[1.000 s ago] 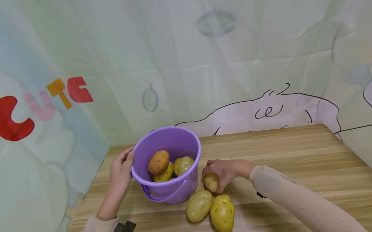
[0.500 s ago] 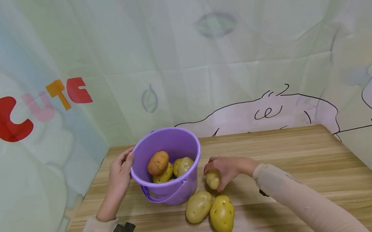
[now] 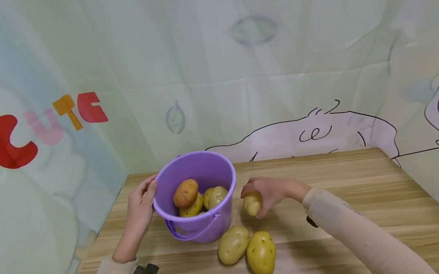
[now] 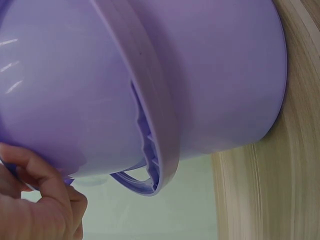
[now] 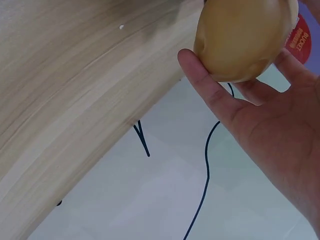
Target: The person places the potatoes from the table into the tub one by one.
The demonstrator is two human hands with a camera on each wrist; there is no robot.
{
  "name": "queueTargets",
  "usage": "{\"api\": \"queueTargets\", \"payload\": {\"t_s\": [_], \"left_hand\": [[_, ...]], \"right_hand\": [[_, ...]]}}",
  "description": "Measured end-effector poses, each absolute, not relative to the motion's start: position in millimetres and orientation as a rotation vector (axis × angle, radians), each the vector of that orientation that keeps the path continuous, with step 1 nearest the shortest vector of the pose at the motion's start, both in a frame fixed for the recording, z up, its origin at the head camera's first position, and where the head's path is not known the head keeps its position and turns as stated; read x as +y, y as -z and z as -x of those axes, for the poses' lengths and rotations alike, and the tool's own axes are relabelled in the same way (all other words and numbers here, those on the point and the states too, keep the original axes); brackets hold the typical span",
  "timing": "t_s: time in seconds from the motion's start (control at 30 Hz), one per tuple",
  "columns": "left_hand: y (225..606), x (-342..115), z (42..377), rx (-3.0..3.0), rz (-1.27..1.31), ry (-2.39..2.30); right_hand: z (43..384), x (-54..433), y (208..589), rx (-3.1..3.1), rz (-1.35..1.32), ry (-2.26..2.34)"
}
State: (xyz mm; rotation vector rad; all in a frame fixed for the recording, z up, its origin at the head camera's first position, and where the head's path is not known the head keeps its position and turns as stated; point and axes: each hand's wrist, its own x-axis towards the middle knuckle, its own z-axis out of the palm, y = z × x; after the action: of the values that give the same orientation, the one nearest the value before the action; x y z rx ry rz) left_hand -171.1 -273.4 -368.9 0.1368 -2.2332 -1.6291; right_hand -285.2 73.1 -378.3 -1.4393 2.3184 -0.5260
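Note:
A purple bucket (image 3: 212, 227) stands on the table with several potatoes in it, a brown potato (image 3: 186, 193) on top at the left. My left hand (image 3: 140, 201) grips the bucket's rim on its left side; in the left wrist view the fingers (image 4: 42, 172) curl at the rim. Just right of the bucket, my right hand (image 3: 267, 193) holds a pale potato (image 3: 252, 203), seen large in the right wrist view between thumb and fingers. On the table below lie a pale potato (image 3: 233, 245) and a yellow potato (image 3: 261, 254), side by side.
The bucket's handle (image 3: 194, 236) hangs down its front. The wooden table (image 3: 335, 173) runs back to a printed curtain (image 3: 202, 72), which also covers the left side. A red label (image 5: 300, 40) marks the bucket in the right wrist view.
My right hand has raised the potato a little off the table and shifted slightly to the right. The left hand has kept its grip on the bucket's rim.

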Motion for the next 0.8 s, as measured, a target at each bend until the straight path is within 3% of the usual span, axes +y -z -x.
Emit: {"api": "queueTargets", "payload": {"t_s": [0.8], "left_hand": [[369, -274, 171, -2.246, -0.121, 1.617]], "right_hand": [[291, 86, 345, 2.336, 1.387, 0.576]]}}
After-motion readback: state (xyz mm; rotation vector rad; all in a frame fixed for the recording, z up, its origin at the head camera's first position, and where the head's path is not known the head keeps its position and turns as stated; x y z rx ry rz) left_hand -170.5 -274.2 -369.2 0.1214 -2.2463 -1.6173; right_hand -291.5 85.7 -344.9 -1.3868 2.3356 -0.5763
